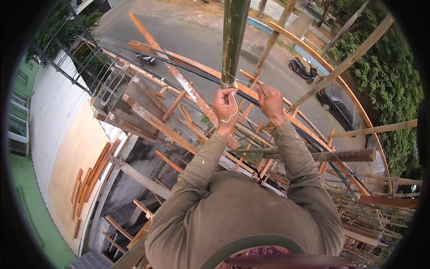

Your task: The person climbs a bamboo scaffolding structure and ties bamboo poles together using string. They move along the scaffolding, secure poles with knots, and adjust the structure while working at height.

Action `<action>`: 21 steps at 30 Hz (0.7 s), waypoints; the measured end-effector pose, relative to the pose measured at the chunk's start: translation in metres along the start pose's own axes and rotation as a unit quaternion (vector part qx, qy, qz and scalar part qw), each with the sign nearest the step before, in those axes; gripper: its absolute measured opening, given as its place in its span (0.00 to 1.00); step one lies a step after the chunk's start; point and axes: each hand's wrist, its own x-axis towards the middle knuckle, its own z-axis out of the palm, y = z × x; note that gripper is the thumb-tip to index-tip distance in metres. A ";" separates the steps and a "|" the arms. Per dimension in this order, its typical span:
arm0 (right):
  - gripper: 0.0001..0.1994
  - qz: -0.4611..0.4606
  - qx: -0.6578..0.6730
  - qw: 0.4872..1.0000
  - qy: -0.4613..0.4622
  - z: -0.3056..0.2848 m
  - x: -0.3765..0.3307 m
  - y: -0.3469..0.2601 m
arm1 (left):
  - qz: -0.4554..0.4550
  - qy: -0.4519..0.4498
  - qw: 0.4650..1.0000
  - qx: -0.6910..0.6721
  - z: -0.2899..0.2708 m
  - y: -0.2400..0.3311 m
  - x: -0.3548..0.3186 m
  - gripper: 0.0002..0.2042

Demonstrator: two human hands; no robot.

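L grip (225,105), R grip (271,104) pinch wht string (245,82) by pole (234,42) edge; open gap betw.

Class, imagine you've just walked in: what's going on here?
A person in a brownish-green long-sleeved shirt is handling a thin white cord at a thick green bamboo pole. The left hand pinches it by the pole's visible end, a loose tail hanging across the hand. The right hand grips another stretch, off to the right. Beyond, black cables run past a grey road.
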 end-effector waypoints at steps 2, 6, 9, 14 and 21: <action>0.06 0.023 -0.007 1.000 -0.007 -0.003 0.000 0.003 | -0.035 0.009 0.999 -0.023 -0.001 -0.001 -0.001 0.06; 0.07 0.021 -0.012 1.000 -0.014 -0.007 -0.002 0.007 | -0.067 0.020 0.995 -0.065 0.003 -0.002 0.001 0.07; 0.07 0.023 -0.034 0.999 -0.027 -0.007 -0.003 0.005 | -0.014 0.043 0.998 -0.041 0.006 0.000 0.001 0.06; 0.08 0.000 -0.092 0.995 -0.030 -0.014 0.003 0.000 | -0.038 0.035 0.997 -0.063 0.002 0.002 0.004 0.06; 0.08 0.054 -0.132 0.988 -0.067 -0.021 0.005 0.002 | -0.070 0.053 0.985 -0.148 0.001 -0.011 0.019 0.07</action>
